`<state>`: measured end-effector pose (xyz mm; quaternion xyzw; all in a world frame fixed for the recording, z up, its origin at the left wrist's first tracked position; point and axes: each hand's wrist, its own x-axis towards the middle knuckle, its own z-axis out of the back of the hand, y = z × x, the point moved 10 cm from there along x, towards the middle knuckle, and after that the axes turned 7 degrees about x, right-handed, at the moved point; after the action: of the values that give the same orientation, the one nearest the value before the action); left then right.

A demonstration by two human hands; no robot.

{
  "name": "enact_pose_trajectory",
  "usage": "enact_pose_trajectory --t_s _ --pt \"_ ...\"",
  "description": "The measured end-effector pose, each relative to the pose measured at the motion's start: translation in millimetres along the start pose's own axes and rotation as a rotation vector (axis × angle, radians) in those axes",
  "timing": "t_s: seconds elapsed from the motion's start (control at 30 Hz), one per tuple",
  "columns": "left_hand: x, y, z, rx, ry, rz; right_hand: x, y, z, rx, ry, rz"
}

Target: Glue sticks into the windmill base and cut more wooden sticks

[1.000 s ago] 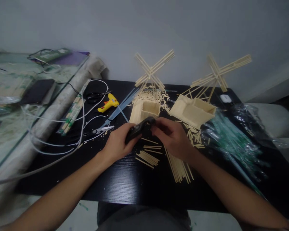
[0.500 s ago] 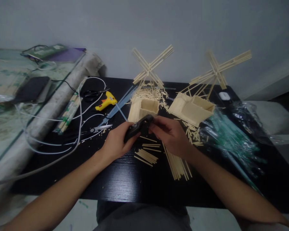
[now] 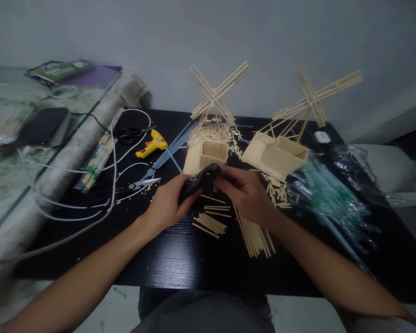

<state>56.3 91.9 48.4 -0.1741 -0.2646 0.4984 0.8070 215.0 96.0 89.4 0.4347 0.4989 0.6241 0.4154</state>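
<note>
A black curved object (image 3: 196,184), its kind unclear in the dim light, is in my left hand (image 3: 169,201), which is closed round its lower end. At its upper right end my right hand (image 3: 247,192) has thumb and fingers pinched together. Whatever lies between those fingers is hidden. Just beyond my hands stands a model windmill of thin wooden sticks (image 3: 213,155), with an open box part and crossed blades. Below my hands lie a small bunch of short sticks (image 3: 211,223) and a bundle of longer sticks (image 3: 251,233), partly under my right hand.
A second stick windmill (image 3: 277,155) stands to the right, near clear plastic packaging (image 3: 339,199). Leftward are a yellow glue gun (image 3: 152,144), scissors (image 3: 143,184), black-handled scissors (image 3: 131,135) and a looping white cable (image 3: 115,175). Stick offcuts (image 3: 213,134) lie behind the nearer windmill.
The view has shifted very slightly. Both hands keep nearly the same pose around the black object, and nothing on the table has visibly moved.
</note>
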Motion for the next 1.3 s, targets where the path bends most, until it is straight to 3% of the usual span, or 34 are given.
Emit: enact_pose_trajectory --t_s 1.3 --pt "-1.3 3.7 -4.0 0.099 -0.007 0.039 4.3 -1.6 -5.0 0.043 0.067 0.002"
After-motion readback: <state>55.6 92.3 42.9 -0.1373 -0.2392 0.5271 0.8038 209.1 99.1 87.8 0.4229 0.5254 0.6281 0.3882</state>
